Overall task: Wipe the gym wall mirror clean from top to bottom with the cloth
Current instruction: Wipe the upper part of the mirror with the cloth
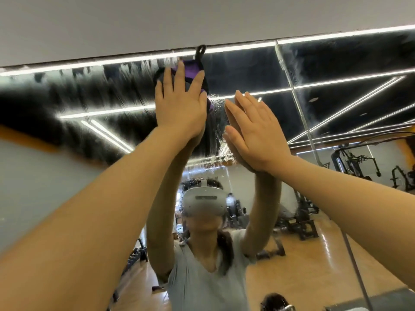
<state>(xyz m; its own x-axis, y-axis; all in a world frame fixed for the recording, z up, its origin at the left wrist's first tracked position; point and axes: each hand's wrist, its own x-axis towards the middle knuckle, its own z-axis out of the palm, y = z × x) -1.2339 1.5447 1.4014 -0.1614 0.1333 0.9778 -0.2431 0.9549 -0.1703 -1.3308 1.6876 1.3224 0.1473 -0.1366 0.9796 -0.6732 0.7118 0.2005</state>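
Spanning nearly the whole view, the large frameless glass wall mirror (336, 70) reflects a dark ceiling with white light strips, gym machines, a wooden floor and the person wearing a white headset; its top edge meets the plain pale wall (202, 16) above, and a vertical seam (292, 86) divides it into panels. To the left of the hands the glass shows streaky, smeared film, and between the hands it carries beads of moisture, so the top band appears only partly wiped. Both bare forearms reach up and forward. The left hand (179, 102) presses flat against the glass with fingers straight and spread, pinning the purple-and-black cleaning cloth (190, 68) just below the mirror's top edge; the cloth's small black hanging loop (200, 50) overlaps that edge. The right hand (253, 129) rests on the glass just beside the left, fingers straight and close together, holding nothing. Likely faults from this position: the bare right palm may leave fresh prints on wet glass; the cloth, held only by flat pressure, may slip from under the fingers on a downward stroke; the bunched cloth covers little area, so streaks may remain at the edge; and droplets may run down over wiped glass if the strokes wander off vertical.
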